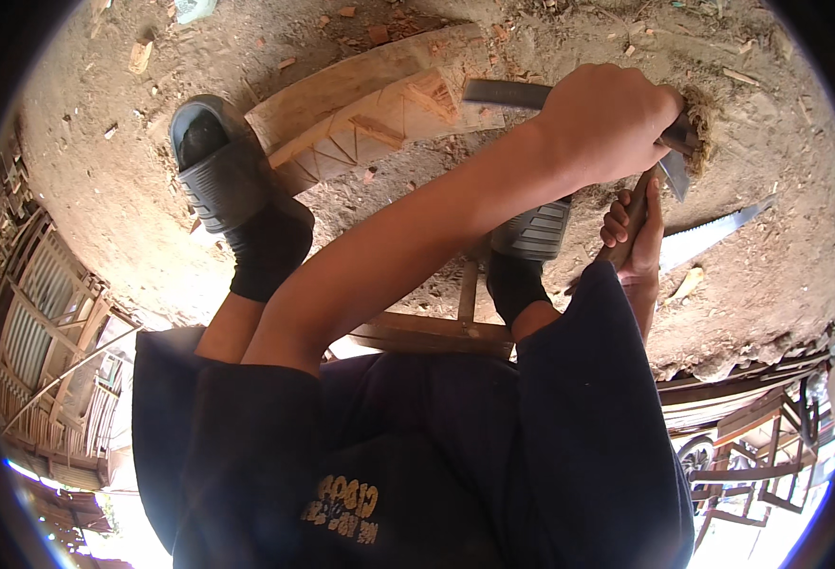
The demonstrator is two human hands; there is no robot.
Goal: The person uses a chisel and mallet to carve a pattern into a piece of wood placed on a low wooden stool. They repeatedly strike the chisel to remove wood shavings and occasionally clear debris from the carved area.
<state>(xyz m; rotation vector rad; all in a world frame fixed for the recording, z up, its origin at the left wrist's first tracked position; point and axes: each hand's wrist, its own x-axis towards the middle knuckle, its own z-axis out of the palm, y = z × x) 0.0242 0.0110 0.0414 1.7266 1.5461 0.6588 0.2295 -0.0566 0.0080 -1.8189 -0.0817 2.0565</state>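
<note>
The left arm (436, 209) crossed well over toward one o'clock, and there the left hand (612, 119) was clenched, knuckles up, around a dark bar (508, 93), whose free end jutted out toward nine. The right hand (645, 251), at about half past two, had its fingers wrapped around a wooden handle (637, 213), thumb along the side, perhaps to stop it twisting. A grey blade (676, 177) showed between the two hands, though I couldn't tell whether it belonged to the handle or the bar. Both hands worked beyond the right slide (539, 232), a spot that, I judged, gave them clearance. The left slide (232, 180) stood wide at ten o'clock, beside a curved piece of wood (380, 81), likely for balance above the low wooden frame (417, 332) at six. A saw (716, 237) lay on the ground (759, 270) near three o'clock, aside yet presumably handy.
</note>
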